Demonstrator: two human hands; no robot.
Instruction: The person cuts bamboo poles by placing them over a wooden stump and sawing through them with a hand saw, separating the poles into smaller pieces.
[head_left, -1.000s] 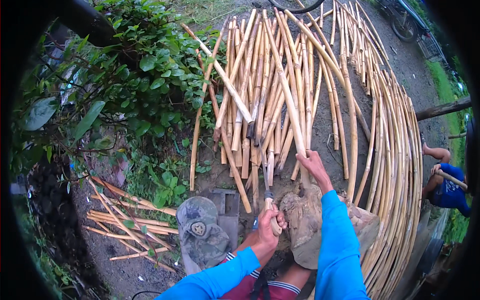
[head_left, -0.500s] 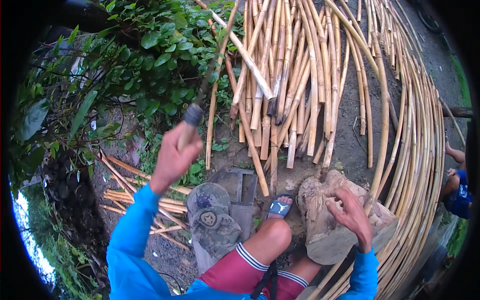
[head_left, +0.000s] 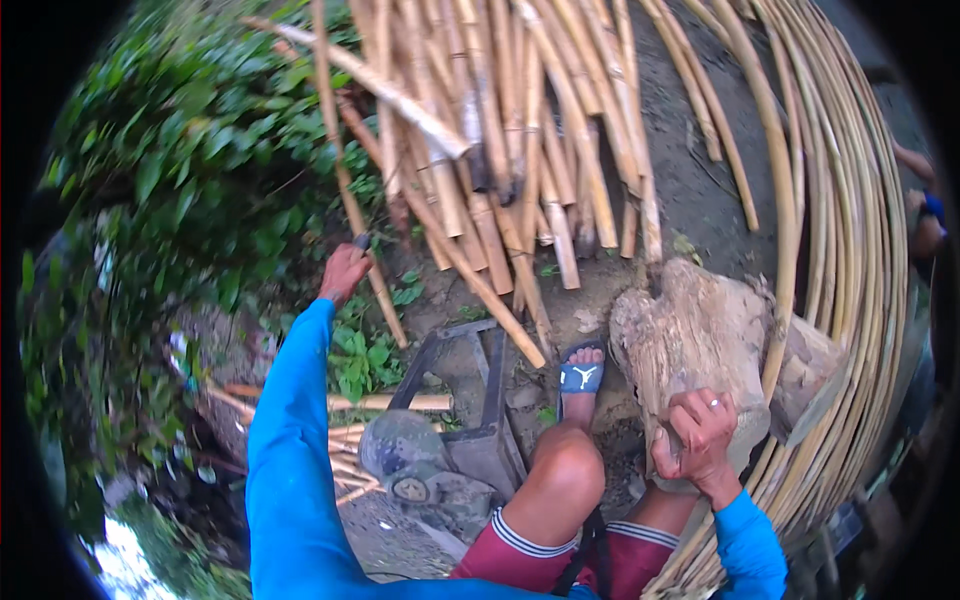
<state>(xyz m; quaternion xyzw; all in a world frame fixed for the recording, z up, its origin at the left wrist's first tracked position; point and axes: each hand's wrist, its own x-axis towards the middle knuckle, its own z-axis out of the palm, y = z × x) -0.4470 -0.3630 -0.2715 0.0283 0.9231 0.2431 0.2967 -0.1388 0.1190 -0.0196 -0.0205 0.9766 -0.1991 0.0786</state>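
Observation:
My left hand (head_left: 345, 272) is stretched far out to the left, closed around the handle of a long knife; its dark collar (head_left: 362, 242) shows above my fist, and the blade cannot be made out against the canes. In front of my right knee, my right hand (head_left: 697, 432) is curled into a fist at the near end of a thick wood log (head_left: 690, 330). Nothing shows in its fingers, and a ring is on one finger. Beyond both hands lies a loose heap of cut bamboo canes (head_left: 500, 130).
Long bamboo poles (head_left: 840, 200) curve along the right side, past a second wood block (head_left: 805, 375). A dark metal frame (head_left: 495, 370) and a camouflage cap (head_left: 400, 450) are left of my sandalled foot (head_left: 581, 375). Leafy bushes (head_left: 200, 160) fill the left; another person (head_left: 925, 205) is at the right edge.
My left hand has swung outward and away with the knife, its arm straightening. My right hand has come down and curled tighter. The view has shifted, moving the cane heap leftward.

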